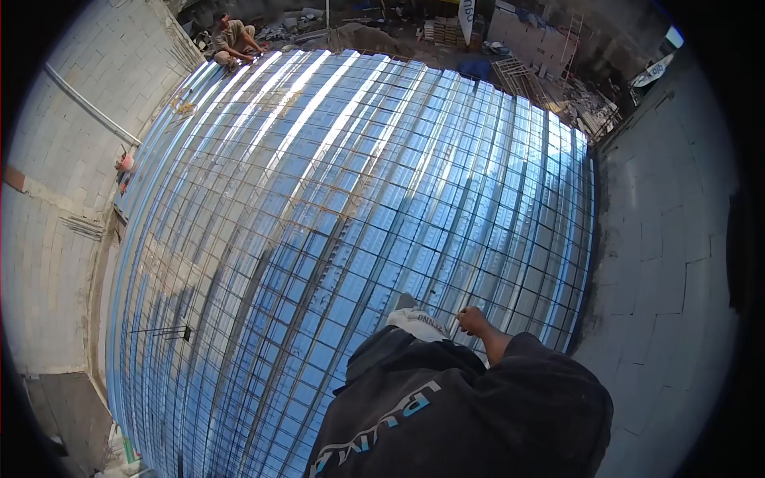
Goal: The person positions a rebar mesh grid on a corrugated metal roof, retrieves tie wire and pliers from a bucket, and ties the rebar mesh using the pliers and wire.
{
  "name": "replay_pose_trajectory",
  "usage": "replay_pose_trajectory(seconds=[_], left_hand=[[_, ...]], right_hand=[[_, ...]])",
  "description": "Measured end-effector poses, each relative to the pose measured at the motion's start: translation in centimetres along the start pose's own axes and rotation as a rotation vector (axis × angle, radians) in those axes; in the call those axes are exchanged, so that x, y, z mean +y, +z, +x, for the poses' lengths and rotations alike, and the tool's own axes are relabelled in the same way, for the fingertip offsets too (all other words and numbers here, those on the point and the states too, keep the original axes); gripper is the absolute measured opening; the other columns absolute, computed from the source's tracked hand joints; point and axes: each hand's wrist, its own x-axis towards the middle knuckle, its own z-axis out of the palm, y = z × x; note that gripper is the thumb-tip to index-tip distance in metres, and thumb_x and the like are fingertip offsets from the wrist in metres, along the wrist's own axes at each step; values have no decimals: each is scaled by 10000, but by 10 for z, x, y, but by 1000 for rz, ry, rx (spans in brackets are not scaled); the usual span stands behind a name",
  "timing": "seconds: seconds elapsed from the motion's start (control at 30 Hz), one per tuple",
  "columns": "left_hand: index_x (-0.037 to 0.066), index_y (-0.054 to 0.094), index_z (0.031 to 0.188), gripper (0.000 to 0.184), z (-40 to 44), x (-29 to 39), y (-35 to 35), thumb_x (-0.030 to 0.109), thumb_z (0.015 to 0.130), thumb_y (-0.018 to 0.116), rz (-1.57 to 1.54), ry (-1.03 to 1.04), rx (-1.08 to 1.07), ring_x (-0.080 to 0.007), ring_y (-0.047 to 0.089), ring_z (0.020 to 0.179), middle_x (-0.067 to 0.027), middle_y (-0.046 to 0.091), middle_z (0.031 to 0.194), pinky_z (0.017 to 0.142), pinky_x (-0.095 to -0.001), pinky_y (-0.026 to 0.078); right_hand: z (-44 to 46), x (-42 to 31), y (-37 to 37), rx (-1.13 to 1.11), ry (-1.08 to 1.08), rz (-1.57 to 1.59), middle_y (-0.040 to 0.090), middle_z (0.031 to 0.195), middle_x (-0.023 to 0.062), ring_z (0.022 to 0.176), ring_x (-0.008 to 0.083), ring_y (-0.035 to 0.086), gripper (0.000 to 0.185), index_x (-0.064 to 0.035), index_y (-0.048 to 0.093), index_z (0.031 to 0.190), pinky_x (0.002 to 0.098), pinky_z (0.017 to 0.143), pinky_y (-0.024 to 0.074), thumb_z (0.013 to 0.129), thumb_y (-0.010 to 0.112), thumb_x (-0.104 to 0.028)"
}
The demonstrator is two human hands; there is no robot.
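Observation:
My right hand (473, 320) hangs over the deck beside my leg, its fingers curled in. Whether something small is between the fingers cannot be made out. My left hand does not show. Below lies a corrugated metal deck (319, 151) with a grid of thin steel bars across it. The mesh (351, 215) runs under and around my right hand's position. My shoe (406, 302) and light trouser leg (422, 325) show in front of my dark shirt.
A person (231, 40) crouches at the deck's far left edge. Block walls (661, 239) rise on both sides. Several bar ends (163, 332) stick out at the left. Beyond the far edge lie rubble, stacked material and a ladder (571, 40).

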Motion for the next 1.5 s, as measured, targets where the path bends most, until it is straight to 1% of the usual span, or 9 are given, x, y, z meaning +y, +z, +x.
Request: replay_pose_trajectory(seconds=[0.37,0.5,0.63,0.73,0.97,1.1,1.3,1.4,1.5], left_hand=[[74,479,1195,383,18,259,-37,335,918,528,-882,-330,81,-198,583,738,-75,566,944,612,-353,485],[61,504,1173,380,22,242,-29,334,909,536,-771,-320,22,-208,595,739,-85,590,937,614,-347,489],[59,530,1155,363,47,133,-12,320,904,539,171,176,-5,-239,608,760,-115,609,930,625,-362,492],[50,537,1140,362,52,88,-7,322,902,542,390,230,-28,-236,607,752,-116,614,920,622,-354,493],[28,553,1106,363,64,65,-5,327,899,549,372,261,-10,-227,606,732,-118,626,896,616,-335,495],[16,562,1086,366,89,79,-5,329,897,552,496,544,100,-223,605,720,-120,633,883,612,-324,497],[-1,546,1105,379,46,252,-35,322,906,546,-753,-299,90,-213,605,700,-125,626,871,608,-321,507],[1,540,1103,368,47,256,-38,317,914,534,-707,-303,71,-210,607,703,-116,620,851,595,-314,506],[-11,557,1081,373,64,194,-24,321,910,535,-241,94,58,-218,609,708,-111,622,859,602,-336,497]], right_hand=[[48,-31,-68,43,85,153,612,775,81,619,182,583,253,-23,585,1000,355,521,463,916,553,-260],[55,-46,-69,52,81,209,602,768,81,625,179,572,244,-24,580,1014,357,522,454,922,550,-248],[53,-48,-53,41,63,245,598,778,81,632,178,568,244,-17,572,1027,359,526,452,929,540,-237],[32,-59,-43,18,81,239,593,772,79,635,179,568,238,-11,570,1023,357,524,449,934,528,-227],[29,-37,-35,-34,143,185,594,758,82,594,174,566,238,-12,572,1009,350,485,444,934,525,-233],[36,-48,-44,13,110,186,592,756,74,603,173,571,239,-10,571,1002,348,490,446,934,526,-235],[44,-81,-62,50,76,220,593,768,64,632,164,578,257,-12,570,1025,339,518,452,936,520,-248],[44,-86,-63,70,61,222,607,776,67,633,162,589,268,-12,581,1039,331,518,460,923,531,-249],[52,-77,-58,75,61,208,638,775,83,614,170,611,288,-10,600,1055,325,502,477,897,554,-246]])
